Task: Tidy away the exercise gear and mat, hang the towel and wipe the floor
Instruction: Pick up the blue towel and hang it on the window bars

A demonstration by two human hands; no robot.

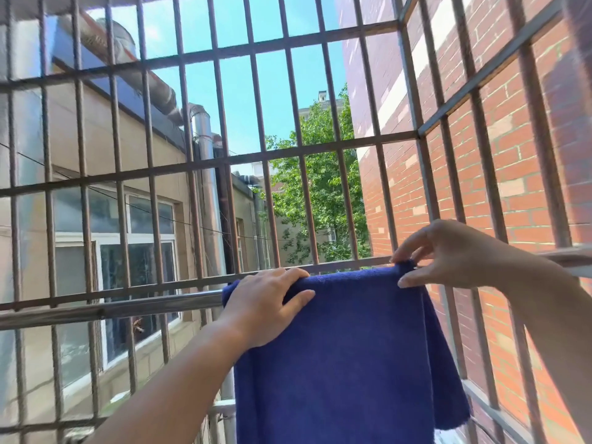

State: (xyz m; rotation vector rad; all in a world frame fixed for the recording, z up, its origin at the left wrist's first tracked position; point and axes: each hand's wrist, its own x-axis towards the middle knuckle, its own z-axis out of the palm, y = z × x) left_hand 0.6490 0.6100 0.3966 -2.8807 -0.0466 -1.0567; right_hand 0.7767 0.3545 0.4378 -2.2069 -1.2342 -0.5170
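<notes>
A dark blue towel (349, 354) is seen draped over a shiny metal rail (109, 309), its cloth hanging down nearest the viewer. The left hand (266, 302) is laid flat and open on the towel's upper left part, fingers spread across the fold. At the towel's top right corner, the edge is pinched between thumb and fingertips of the right hand (455, 254). Beyond, a barred metal cage (224, 161) is set against a red brick wall (519, 174) at right.

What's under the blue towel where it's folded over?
The blue towel drapes over a shiny metal rail, visible only to its left; the covered stretch is hidden. Both hands touch the fold.
</notes>
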